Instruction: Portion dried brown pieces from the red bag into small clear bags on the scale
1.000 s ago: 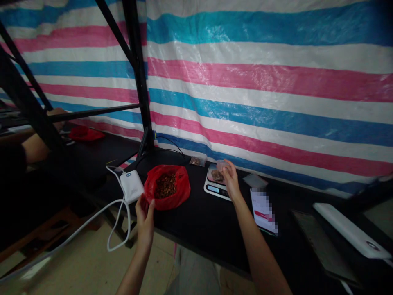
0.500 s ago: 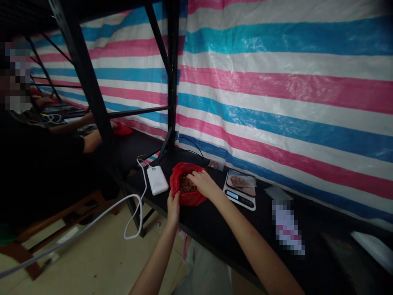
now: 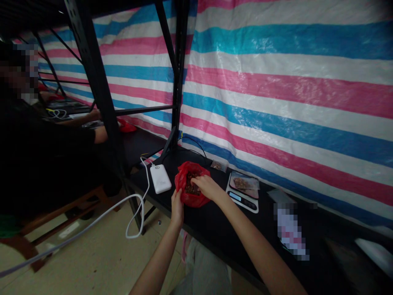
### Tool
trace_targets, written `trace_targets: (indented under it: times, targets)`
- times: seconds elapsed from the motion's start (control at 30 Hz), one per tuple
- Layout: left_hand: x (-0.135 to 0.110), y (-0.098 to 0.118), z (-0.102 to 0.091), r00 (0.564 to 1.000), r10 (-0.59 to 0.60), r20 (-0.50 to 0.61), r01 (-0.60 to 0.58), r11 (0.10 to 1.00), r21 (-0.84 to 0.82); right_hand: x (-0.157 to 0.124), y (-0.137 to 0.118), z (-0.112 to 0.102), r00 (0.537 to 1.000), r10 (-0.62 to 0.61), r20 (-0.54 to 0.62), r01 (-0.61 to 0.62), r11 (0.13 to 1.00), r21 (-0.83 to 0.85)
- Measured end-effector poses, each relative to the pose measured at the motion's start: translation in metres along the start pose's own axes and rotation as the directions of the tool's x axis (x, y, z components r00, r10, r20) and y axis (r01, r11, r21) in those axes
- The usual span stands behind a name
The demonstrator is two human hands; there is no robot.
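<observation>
A red plastic bag [image 3: 200, 200] stands with its mouth spread on the black table, holding small brown pieces [image 3: 192, 189]. My left hand [image 3: 177, 203] grips the bag's near left rim between thumb and fingers. Inside the mouth, my right hand [image 3: 205, 185] has its fingers bent down into the brown pieces; what the fingertips pinch, if anything, is hidden. To the right is a white digital scale [image 3: 256, 208] with a lit display. On its plate lies a small clear packet [image 3: 245, 183] of brown pieces.
Left of the bag lies a white power bank [image 3: 161, 180] with a white cable [image 3: 143, 213] hanging off the table. Another clear packet [image 3: 218, 165] lies behind the bag. A black shelf post [image 3: 100, 90] rises at left, and a person in black [image 3: 46, 135] sits beyond it.
The whole view has shifted slightly, so things appear farther right. My right hand's fingers have shifted a little inside the bag; my left hand keeps hold of the rim.
</observation>
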State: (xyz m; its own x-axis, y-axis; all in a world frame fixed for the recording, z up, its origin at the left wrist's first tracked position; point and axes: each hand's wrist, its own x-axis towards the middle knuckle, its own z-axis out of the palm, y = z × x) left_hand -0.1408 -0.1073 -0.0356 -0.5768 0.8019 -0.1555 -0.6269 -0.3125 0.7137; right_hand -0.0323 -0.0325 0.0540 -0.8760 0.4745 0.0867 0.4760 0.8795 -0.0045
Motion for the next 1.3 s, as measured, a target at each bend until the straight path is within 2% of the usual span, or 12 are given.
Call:
trace_targets:
  times: [0.13,0.27,0.47,0.63,0.8,0.93,1.03,1.13,1.23,1.3]
  targets:
    - [-0.001,-0.001,0.007,0.998,0.02,-0.063,-0.027,0.993,-0.111,-0.004,0.004,0.005,1.0,0.011,-0.027,-0.008,0.992,0.124]
    - [0.0,-0.003,0.013,0.998,0.041,-0.057,-0.049,0.987,-0.153,-0.008,0.007,0.01,0.995,0.075,-0.072,-0.053,0.961,0.273]
    - [0.0,-0.007,0.016,0.996,0.068,-0.053,-0.076,0.981,-0.178,-0.01,0.006,0.022,0.982,0.138,-0.126,-0.039,0.811,0.584]
    - [0.0,-0.01,0.014,0.992,0.124,0.02,-0.123,0.992,-0.031,-0.009,0.001,0.031,0.972,0.177,-0.152,-0.011,0.684,0.729]
    - [-0.001,-0.007,0.013,0.979,0.18,0.099,-0.194,0.967,0.163,-0.008,-0.002,0.039,0.951,0.251,-0.178,0.022,0.521,0.853]
    - [-0.005,-0.001,0.012,0.969,0.244,0.036,-0.244,0.926,0.289,-0.011,-0.001,0.044,0.899,0.373,-0.228,0.078,0.376,0.923]
    - [-0.016,0.007,0.013,0.919,0.394,-0.004,-0.35,0.822,0.45,-0.019,0.005,0.042,0.848,0.457,-0.27,0.148,0.285,0.947]
    - [-0.038,0.016,0.02,0.81,0.585,0.041,-0.489,0.634,0.599,-0.034,0.018,0.034,0.793,0.536,-0.288,0.19,0.232,0.954]
    - [-0.06,0.02,0.035,0.67,0.701,0.246,-0.666,0.421,0.616,-0.057,0.038,0.024,0.719,0.634,-0.284,0.185,0.22,0.958]
    - [-0.067,0.015,0.05,0.601,0.655,0.458,-0.77,0.322,0.551,-0.076,0.056,0.019,0.655,0.698,-0.29,0.19,0.219,0.957]
